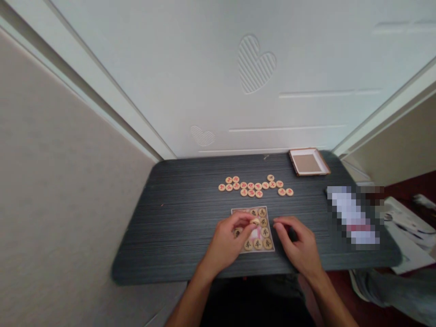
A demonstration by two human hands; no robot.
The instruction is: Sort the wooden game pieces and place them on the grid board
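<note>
My left hand (228, 236) is over a shallow square box (271, 243), pinching a tilted Chinese chess piece (255, 221) between thumb and fingers. Inside the box lie several round wooden pieces with black characters, such as one piece (268, 244) in the near right corner. They run along the box's edges, around a pale middle with pink marks. My hand covers part of the left side. Just right of the box, my right hand (296, 240) hovers with thumb and index fingertip close together; no piece shows in it.
Behind the box, several red-character chess pieces (251, 185) lie in uneven rows, with a dark-character piece (270, 177) among them. An open box lid (308, 162) rests at the back right of the dark table (177, 218). A blurred-out flat object (352, 215) is at the right edge.
</note>
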